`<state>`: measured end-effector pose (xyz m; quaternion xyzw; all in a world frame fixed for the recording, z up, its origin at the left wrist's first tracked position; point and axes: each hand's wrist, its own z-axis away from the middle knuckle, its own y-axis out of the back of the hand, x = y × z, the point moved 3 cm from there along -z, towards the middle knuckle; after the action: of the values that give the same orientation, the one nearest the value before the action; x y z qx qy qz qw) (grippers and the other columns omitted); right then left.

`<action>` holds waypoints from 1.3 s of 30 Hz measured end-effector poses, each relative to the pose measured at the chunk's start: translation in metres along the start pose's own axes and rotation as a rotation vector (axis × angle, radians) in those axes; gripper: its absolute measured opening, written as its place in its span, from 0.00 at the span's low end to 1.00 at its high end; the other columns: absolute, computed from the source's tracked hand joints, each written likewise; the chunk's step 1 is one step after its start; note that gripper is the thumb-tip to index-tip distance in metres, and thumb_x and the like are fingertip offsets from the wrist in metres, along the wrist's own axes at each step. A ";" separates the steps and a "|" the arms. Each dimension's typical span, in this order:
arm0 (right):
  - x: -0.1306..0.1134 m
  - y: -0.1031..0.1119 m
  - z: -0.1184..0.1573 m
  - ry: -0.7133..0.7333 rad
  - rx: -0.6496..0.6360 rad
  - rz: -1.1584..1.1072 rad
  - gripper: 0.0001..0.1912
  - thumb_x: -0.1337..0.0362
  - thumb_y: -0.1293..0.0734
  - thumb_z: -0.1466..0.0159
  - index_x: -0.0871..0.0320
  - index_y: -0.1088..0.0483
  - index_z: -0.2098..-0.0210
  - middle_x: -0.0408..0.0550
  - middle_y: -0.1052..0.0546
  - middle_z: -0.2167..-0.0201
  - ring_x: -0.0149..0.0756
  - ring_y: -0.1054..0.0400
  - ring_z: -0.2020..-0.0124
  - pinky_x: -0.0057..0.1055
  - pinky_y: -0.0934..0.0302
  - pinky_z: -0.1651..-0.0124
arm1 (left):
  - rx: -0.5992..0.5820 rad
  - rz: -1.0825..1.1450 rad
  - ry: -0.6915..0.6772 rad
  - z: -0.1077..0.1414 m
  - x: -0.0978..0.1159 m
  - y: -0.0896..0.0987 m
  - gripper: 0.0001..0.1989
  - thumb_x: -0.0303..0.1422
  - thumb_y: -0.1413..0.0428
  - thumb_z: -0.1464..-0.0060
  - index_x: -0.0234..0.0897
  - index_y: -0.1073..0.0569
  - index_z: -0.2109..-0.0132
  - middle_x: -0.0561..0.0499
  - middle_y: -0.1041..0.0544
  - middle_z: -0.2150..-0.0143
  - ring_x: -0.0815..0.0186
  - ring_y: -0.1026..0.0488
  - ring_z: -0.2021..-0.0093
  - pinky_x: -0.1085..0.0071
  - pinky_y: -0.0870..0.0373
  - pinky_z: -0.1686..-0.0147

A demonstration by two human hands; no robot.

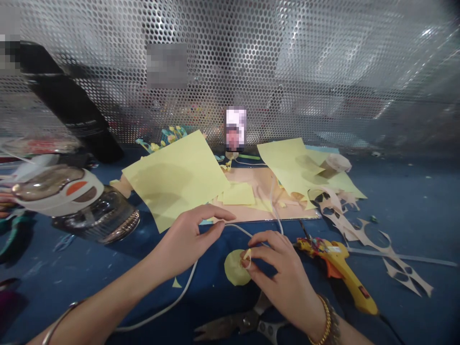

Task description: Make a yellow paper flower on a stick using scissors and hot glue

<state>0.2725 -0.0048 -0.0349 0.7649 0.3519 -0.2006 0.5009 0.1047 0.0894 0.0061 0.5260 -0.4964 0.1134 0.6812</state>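
My right hand pinches a small curled strip of pale yellow paper between thumb and fingertips. Directly below and beside it, a round yellow paper disc lies flat on the blue table, partly covered by those fingertips. To the left, my left hand hovers with thumb and index finger stretched out and a gap between them; nothing shows in it. A white cable runs under that hand. Below my right hand lies a dark metal tool with jaws, its handles partly hidden by the hand.
Yellow sheets cover part of a peach-coloured board. A yellow glue gun and cut paper scraps are at right. A clear bottle and black container stand left. A phone leans against the perforated metal panel.
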 end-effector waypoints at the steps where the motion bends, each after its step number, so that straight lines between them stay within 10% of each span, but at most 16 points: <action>1: 0.000 0.000 0.000 -0.001 -0.003 0.002 0.08 0.74 0.32 0.43 0.54 0.28 0.69 0.44 0.27 0.63 0.38 0.33 0.60 0.39 0.42 0.56 | 0.001 -0.002 -0.001 0.000 0.000 0.000 0.10 0.33 0.49 0.42 0.48 0.25 0.57 0.56 0.22 0.55 0.66 0.27 0.53 0.71 0.30 0.55; 39: 0.002 0.005 -0.003 0.000 0.001 0.083 0.06 0.71 0.32 0.42 0.52 0.26 0.69 0.45 0.27 0.64 0.39 0.33 0.60 0.40 0.40 0.57 | -0.093 -0.015 -0.005 -0.001 -0.003 -0.009 0.12 0.30 0.51 0.44 0.44 0.23 0.60 0.52 0.20 0.59 0.63 0.24 0.59 0.67 0.29 0.59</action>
<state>0.2772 -0.0025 -0.0313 0.7790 0.3200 -0.1799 0.5084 0.1102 0.0869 -0.0017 0.4978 -0.4988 0.0840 0.7045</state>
